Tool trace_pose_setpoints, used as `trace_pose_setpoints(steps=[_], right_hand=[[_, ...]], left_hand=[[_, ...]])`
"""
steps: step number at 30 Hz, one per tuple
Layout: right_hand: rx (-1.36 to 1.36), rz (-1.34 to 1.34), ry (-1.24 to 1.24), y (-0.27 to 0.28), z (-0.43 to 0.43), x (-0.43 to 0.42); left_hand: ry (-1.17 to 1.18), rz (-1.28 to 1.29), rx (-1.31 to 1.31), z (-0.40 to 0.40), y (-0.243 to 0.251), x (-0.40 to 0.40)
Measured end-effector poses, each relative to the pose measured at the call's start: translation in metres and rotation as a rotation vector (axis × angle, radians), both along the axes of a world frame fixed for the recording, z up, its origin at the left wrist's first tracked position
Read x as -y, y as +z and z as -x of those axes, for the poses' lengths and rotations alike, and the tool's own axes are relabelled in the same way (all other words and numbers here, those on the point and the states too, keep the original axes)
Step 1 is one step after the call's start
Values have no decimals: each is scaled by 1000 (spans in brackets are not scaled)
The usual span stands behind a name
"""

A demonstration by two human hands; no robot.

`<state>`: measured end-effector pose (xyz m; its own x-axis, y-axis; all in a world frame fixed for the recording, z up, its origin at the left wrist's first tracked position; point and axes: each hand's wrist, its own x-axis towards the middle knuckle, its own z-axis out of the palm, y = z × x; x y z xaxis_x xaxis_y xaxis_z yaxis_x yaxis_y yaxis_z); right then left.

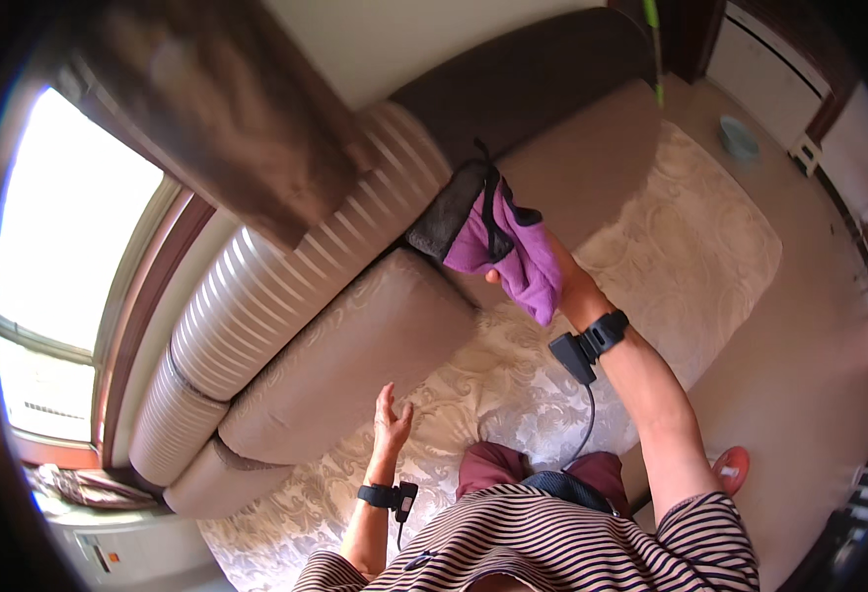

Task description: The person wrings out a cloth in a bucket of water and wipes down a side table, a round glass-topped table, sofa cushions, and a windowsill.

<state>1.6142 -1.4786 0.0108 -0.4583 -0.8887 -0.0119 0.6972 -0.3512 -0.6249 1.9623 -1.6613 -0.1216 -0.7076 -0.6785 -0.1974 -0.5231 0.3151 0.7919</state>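
Observation:
My right hand (495, 277) grips a purple and grey cloth (523, 255) with black edging. The cloth hangs over most of the hand, above the sofa seats. Its grey end lies in front of the striped sofa backrest (316, 288); whether it touches is hard to tell. Lower down, my left hand (392, 422) holds nothing, its fingers apart, over the patterned sofa-bed cover (463, 385). Both wrists wear black bands with small cabled devices.
A brown curtain (256, 126) hangs at upper left beside a bright window (71, 244). A white cabinet-like unit (138, 551) stands lower left. A pale blue basin (739, 138) and a red stool-like object (732, 470) are at the right.

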Motion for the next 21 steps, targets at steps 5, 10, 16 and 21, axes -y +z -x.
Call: trace_pose_setpoints(steps=[5,10,16,21], right_hand=[[-1365,-143,-515,-10,-7,-114],[-1148,-236,-481,-3,-15,-178],[-760,-182,-125,4,-33,-186],[61,152,305,-40,-42,-172]], left_hand=[[-122,-173,81,18,0,-81],[-134,-270,51,11,33,-152],[77,-124,54,-52,83,-192],[345,-23,93,-109,130,-222]])
